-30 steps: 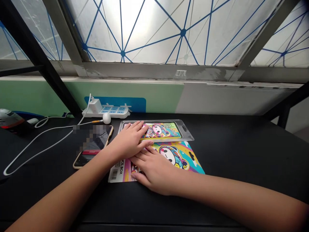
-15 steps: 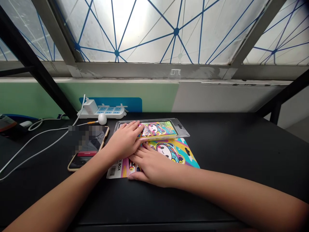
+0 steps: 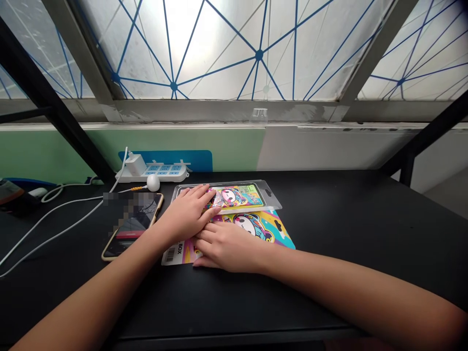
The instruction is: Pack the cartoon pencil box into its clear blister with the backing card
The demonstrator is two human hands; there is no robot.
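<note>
A clear plastic blister pack (image 3: 252, 195) with a colourful cartoon insert lies on the black table. Its near edge overlaps a printed card (image 3: 280, 231) in turquoise, yellow and pink, which has a cartoon character, a hang hole and a barcode. My left hand (image 3: 190, 212) lies flat on the left part of the pack, fingers stretched out. Just below it, my right hand (image 3: 226, 246) rests palm down on the card, its fingertips meeting the left hand. Both hands are open and cover part of the printing.
A phone (image 3: 135, 229) lies left of the pack, partly blurred out. White cables (image 3: 47, 219) run across the table's left side. At the back are a power strip (image 3: 164, 171) with a charger plugged in and a round white object (image 3: 153, 183). Black metal bars (image 3: 54, 102) slant up on both sides.
The view has shifted slightly. My right hand has edged away from the pack and towards me on the card, its fingers drawn in a little. My left hand stays on the pack.
</note>
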